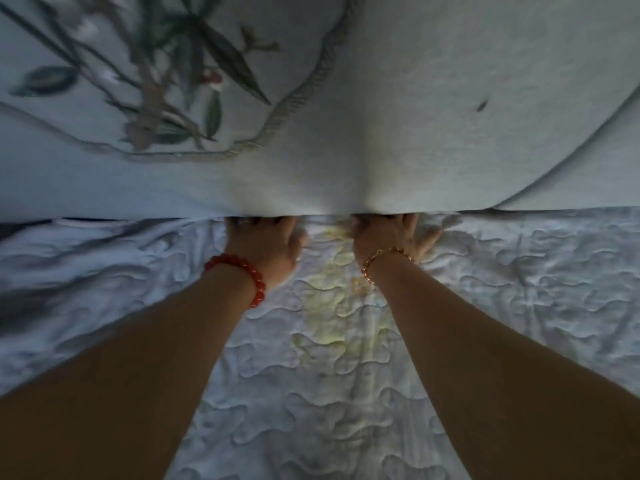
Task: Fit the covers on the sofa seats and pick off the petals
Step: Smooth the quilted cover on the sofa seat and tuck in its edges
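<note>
A white quilted seat cover (346, 393) with a yellowish stain lies spread over the sofa seat and fills the lower half of the view. Above it rises the pale sofa back (433, 116). My left hand (266, 247), with a red bead bracelet at the wrist, and my right hand (388, 242), with a gold chain bracelet, both press into the gap where the seat meets the back. Their fingers are hidden in that crease with the cover's edge. No petals can be made out.
A cushion with a printed leaf and flower pattern and corded trim (145, 81) leans on the sofa back at the upper left. A small dark speck (481, 105) sits on the back at the right. The cover is wrinkled and shadowed at the left.
</note>
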Demonstrator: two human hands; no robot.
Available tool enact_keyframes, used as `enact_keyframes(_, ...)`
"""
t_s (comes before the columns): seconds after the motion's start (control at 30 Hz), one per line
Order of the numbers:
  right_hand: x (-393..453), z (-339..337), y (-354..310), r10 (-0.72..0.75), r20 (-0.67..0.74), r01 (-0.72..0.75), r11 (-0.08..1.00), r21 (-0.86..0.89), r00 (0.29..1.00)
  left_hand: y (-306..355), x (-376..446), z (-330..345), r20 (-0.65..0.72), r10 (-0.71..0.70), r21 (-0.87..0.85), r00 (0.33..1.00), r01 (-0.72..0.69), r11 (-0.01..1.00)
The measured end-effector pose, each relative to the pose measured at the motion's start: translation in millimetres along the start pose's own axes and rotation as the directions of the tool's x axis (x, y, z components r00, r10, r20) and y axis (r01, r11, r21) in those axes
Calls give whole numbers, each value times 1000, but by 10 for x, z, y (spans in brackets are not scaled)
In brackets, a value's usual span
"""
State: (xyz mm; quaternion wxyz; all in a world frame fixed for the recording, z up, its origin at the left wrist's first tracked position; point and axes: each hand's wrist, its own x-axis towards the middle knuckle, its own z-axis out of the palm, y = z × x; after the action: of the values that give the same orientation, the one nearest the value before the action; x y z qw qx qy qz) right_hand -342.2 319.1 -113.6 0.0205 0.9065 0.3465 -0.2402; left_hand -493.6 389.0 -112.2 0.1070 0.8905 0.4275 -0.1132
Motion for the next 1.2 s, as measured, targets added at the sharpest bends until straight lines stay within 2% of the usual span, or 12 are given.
enact_keyframes(0.13, -331, 147, -266, 83, -112, -79, 996, 41, 990, -113, -203, 73, -54, 81, 55, 995, -79, 995)
enact_keyframes(0.23, -618, 310, -478, -69, -122, 67, 998, -18, 990, -297, -407, 110, -89, 119, 87, 989, -111, 990)
enact_keyframes(0.33, -818, 443, -736, -272, -80, 265, 960, -91, 959, -612, -616, 94, -101, 55, 69, 993, -48, 996)
enact_keyframes(0.4, -920, 499, -922, -387, -77, 380, 920, -99, 919, -860, -724, 60, -119, 21, 75, 993, -13, 997)
enact_keyframes(0.5, -1063, 605, -1220, -560, -205, 561, 825, -60, 802, -1214, -883, 13, -178, 30, 36, 984, -24, 999)
enact_keyframes(0.57, -1145, 682, -1473, -655, -247, 676, 737, 4, 714, -1446, -997, -12, -302, -62, 26, 951, 74, 997)
enact_keyframes(0.63, -1201, 719, -1668, -716, -238, 740, 673, 17, 656, -1630, -1068, -27, -343, -172, 37, 923, 196, 980)
enact_keyframes(0.77, -1263, 894, -2055, -769, -246, 791, 612, -17, 590, -2015, -1218, 27, -223, -315, -45, 922, 313, 949)
enact_keyframes(0.83, -1285, 988, -2184, -752, -264, 769, 637, -53, 604, -2137, -1268, 71, -172, -284, -68, 943, 276, 959)
enact_keyframes(1.0, -1283, 1069, -2374, -698, -346, 674, 709, -208, 627, -2257, -1277, 28, -198, -206, 67, 958, 223, 973)
enact_keyframes(1.1, -1294, 1077, -2512, -728, -382, 706, 671, -226, 570, -2284, -1292, 42, -232, -133, 64, 963, 152, 986)
enact_keyframes(1.2, -1351, 1103, -2594, -790, -345, 793, 585, -172, 508, -2356, -1315, 48, -256, -71, -73, 964, 54, 996)
